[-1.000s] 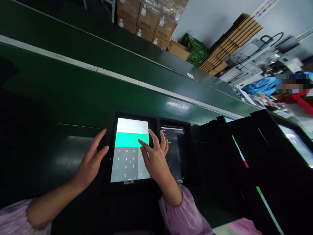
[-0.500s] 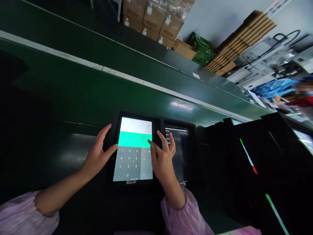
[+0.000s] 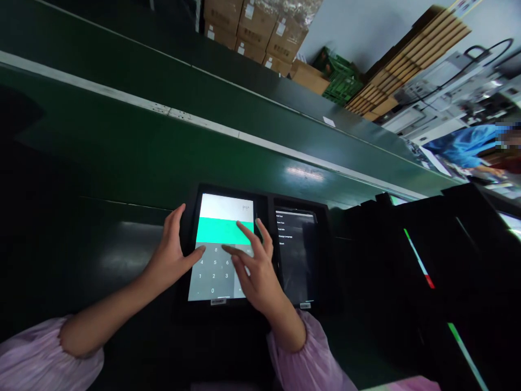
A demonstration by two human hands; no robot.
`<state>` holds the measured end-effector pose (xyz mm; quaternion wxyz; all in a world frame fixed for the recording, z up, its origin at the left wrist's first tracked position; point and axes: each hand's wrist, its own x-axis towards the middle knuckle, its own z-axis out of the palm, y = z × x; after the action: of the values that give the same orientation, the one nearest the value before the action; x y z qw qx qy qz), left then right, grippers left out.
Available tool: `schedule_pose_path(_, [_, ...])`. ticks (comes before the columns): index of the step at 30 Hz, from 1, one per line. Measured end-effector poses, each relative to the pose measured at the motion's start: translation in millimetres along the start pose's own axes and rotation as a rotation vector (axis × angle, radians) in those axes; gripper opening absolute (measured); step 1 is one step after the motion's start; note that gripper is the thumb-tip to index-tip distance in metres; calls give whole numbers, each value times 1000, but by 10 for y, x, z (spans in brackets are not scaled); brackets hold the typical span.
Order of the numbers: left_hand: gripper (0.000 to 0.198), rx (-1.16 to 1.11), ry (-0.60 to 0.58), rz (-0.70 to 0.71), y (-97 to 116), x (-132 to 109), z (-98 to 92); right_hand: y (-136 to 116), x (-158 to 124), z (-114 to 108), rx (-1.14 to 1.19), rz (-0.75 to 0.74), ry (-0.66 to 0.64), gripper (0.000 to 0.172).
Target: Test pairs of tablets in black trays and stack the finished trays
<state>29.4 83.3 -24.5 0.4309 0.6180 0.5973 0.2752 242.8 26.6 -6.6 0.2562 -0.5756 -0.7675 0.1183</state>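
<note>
One calculator tablet (image 3: 215, 231), your left hand (image 3: 169, 260) wide at its nine o'clock edge, your right hand (image 3: 256, 274) wide over its keys (image 3: 214, 277), empty, dark tablet (image 3: 295, 255) at three o'clock.

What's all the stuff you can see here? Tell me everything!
calculator tablet: 1, teal and grey screen, centre
menu tablet: 1, dark screen, right of it
bench: 1, dark green, across the middle
boxes: several, brown, top
crates: a few, green, beside the boxes
boards: one stack, tan, top right
machines: some, grey-white, top right
co-worker: 1, blue sleeve, far right
left hand: 1, bare, at the tablet's left edge
right hand: 1, bare, over the keypad
sleeves: 2, pink, bottom
</note>
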Motion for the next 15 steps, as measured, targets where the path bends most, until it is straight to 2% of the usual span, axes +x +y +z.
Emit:
schedule_pose_path(4, [93,17,-18,-14,-7,-8,-15,153,-16,26,-37,193,237,35])
schedule_pose_path(7, [86,-43,-14,-48,-15,-20,-40,188,-19,55,-113,231,220,34])
schedule_pose_path(12, [73,-122,35,-64,-1,-20,-74,135,-6,61,-142,127,102,34])
schedule_pose_path(15, [75,-148,52,-71,15,-1,-90,166,-5,48,-145,182,161,35])
